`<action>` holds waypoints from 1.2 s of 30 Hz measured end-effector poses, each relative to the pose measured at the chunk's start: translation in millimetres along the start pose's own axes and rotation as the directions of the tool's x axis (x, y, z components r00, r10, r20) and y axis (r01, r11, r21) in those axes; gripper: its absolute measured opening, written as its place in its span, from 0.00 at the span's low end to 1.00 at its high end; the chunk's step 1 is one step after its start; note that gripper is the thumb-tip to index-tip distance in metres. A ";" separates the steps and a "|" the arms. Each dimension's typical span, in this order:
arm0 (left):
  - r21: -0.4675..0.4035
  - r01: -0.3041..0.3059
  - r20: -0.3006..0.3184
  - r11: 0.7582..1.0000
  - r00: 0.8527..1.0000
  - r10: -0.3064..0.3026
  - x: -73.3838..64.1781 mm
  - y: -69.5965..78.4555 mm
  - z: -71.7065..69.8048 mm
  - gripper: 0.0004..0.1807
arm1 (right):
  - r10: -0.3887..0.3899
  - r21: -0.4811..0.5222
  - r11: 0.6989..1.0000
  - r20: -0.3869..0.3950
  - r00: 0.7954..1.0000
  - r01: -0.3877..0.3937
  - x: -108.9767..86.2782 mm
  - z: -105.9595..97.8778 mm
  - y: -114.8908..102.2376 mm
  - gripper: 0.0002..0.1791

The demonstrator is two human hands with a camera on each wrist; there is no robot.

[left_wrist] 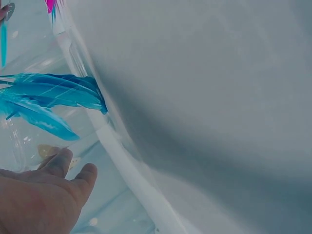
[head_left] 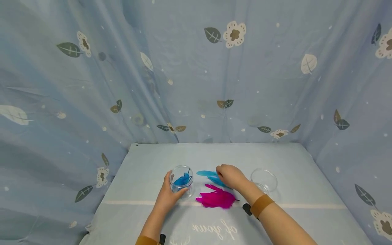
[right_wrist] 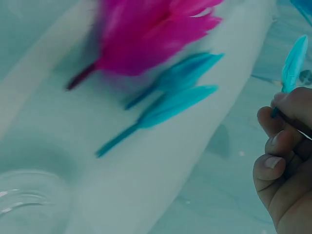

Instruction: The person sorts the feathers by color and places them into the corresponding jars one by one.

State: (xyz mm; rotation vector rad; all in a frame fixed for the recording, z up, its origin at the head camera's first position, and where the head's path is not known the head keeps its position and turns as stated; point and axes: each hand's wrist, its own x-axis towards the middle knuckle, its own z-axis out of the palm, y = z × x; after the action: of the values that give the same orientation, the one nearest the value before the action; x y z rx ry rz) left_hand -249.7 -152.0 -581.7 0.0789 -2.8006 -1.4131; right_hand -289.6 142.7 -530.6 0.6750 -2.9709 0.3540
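My left hand (head_left: 168,194) grips a clear cup (head_left: 189,194) from its left side, thumb across the near side. Several blue feathers (left_wrist: 53,90) stand inside the cup. Over the table, my right hand (right_wrist: 287,161) pinches a light blue feather (right_wrist: 295,66) by its quill between thumb and forefinger. A dark thin piece also shows at those fingers; I cannot tell what it is. Below the right hand lie two blue feathers (right_wrist: 178,105), beside a bunch of magenta feathers (head_left: 215,199).
A second clear cup (head_left: 263,180) stands to the right of my right hand, near the forearm. The table (head_left: 147,156) has a pale cloth with a white stripe. Patterned blue curtains (head_left: 190,68) close in the back and sides.
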 end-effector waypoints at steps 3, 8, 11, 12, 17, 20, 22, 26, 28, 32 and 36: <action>0.001 -0.007 0.000 1.000 1.000 0.007 -1.1 -0.8 0.8 0.64 | -0.006 0.012 1.000 -0.005 1.000 0.006 2.6 -8.2 -8.2 0.08; 0.014 0.002 -0.006 1.000 1.000 -0.002 -1.7 -2.0 1.6 0.63 | -0.034 0.009 0.999 -0.010 0.999 0.034 10.9 -24.7 -28.0 0.05; 0.010 0.005 -0.009 1.000 1.000 -0.005 -2.3 -2.0 1.5 0.63 | -0.064 -0.017 0.998 -0.011 0.998 0.064 17.5 -32.3 -42.0 0.04; 0.009 0.004 -0.010 1.000 1.000 -0.004 -2.4 -2.0 1.3 0.63 | -0.077 -0.026 0.997 -0.010 0.997 0.077 19.6 -34.4 -47.0 0.03; 0.003 -0.017 -0.020 1.000 1.000 0.017 -2.9 -1.9 -0.3 0.61 | -0.159 -0.078 0.984 0.005 0.987 0.159 30.2 -41.6 -71.0 0.03; -0.005 -0.030 -0.020 1.000 0.999 0.030 -2.6 -1.7 -0.6 0.61 | -0.202 -0.115 0.972 0.017 0.979 0.203 36.4 -42.4 -82.7 0.04; -0.009 -0.037 -0.019 0.999 0.999 0.036 -2.2 -1.9 -0.3 0.61 | -0.220 -0.136 0.966 0.026 0.975 0.222 40.3 -41.4 -88.8 0.05; -0.005 -0.048 -0.022 0.999 0.999 0.048 -1.7 -2.9 1.1 0.61 | -0.243 -0.184 0.951 0.042 0.969 0.247 47.0 -36.4 -96.5 0.06; 0.002 -0.055 -0.026 0.998 0.998 0.055 -1.5 -3.8 1.9 0.61 | -0.246 -0.202 0.946 0.060 0.967 0.253 49.5 -33.4 -98.9 0.06; 0.008 -0.059 -0.032 0.998 0.998 0.059 -1.0 -4.6 2.1 0.61 | -0.238 -0.232 0.939 0.090 0.967 0.253 53.1 -30.6 -103.2 0.07; 0.005 -0.067 -0.035 0.998 0.997 0.067 -0.4 -4.4 0.9 0.62 | -0.246 -0.270 0.926 0.094 0.965 0.262 56.2 -30.5 -108.8 0.08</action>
State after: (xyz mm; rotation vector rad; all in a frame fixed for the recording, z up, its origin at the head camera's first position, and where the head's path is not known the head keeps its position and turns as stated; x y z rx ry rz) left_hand -249.1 -153.9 -585.8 0.0089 -2.7505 -1.3785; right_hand -292.3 31.1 -471.6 1.0305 -2.8507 -0.1072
